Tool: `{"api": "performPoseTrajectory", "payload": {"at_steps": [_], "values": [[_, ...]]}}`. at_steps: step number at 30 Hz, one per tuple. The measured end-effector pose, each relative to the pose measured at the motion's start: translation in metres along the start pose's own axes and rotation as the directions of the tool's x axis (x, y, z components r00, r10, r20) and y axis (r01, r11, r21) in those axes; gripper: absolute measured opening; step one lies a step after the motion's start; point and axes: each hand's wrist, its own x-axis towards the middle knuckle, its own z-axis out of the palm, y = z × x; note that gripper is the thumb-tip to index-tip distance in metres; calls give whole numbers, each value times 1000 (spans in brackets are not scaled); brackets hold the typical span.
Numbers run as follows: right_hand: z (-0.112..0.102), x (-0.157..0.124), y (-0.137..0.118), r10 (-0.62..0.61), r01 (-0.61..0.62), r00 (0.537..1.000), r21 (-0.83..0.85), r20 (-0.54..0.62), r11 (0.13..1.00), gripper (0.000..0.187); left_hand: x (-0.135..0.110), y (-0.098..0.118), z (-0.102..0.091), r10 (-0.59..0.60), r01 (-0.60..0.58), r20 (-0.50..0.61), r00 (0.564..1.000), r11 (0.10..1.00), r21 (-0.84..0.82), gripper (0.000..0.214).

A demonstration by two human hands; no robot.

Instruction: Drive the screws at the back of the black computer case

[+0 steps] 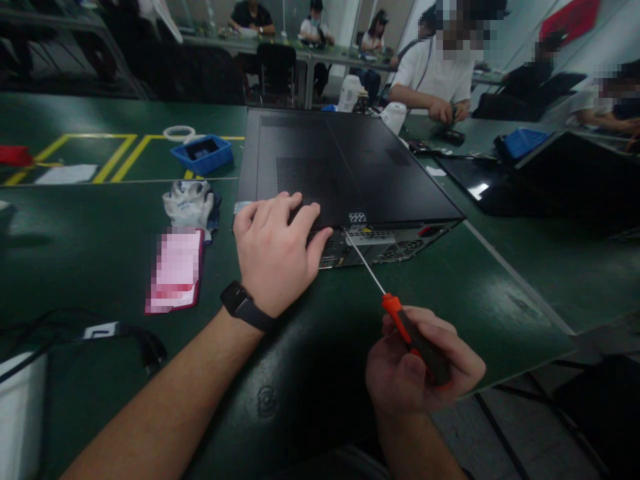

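Observation:
A black computer case lies on its side on the green table, its rear panel with a fan grille facing me. My left hand, wearing a dark watch at the wrist, rests with fingers spread on the case's top near its left rear corner. In my right hand is a screwdriver with a red and black handle, the fingers wrapped round it. Its thin shaft slants up and left, and the tip meets the upper rear edge of the case. What the tip touches is too small to make out.
Left of the case lie grey-white gloves, a pink-red booklet-like item, a blue bin and black cables. A dark flat panel is at right. Across the table a person in white handles something.

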Motion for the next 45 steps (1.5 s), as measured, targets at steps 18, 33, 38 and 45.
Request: {"api": "performPoseTrajectory", "payload": {"at_steps": [18,33,38,45], "values": [[-3,1,0,-25,25,999,-5,42,1000,29,0,0,1,4,-4,-9,1000,1000,0,28],[-1,2,1,-64,65,998,-13,9,998,31,0,0,1,1,-1,-5,1000,1000,9,27],[-8,3,3,-124,131,991,-144,52,981,22,0,0,1,3,-3,-9,1000,1000,15,26],[-1,2,1,-63,64,998,-20,23,998,28,0,0,1,4,-4,-8,1000,1000,4,27]]}}
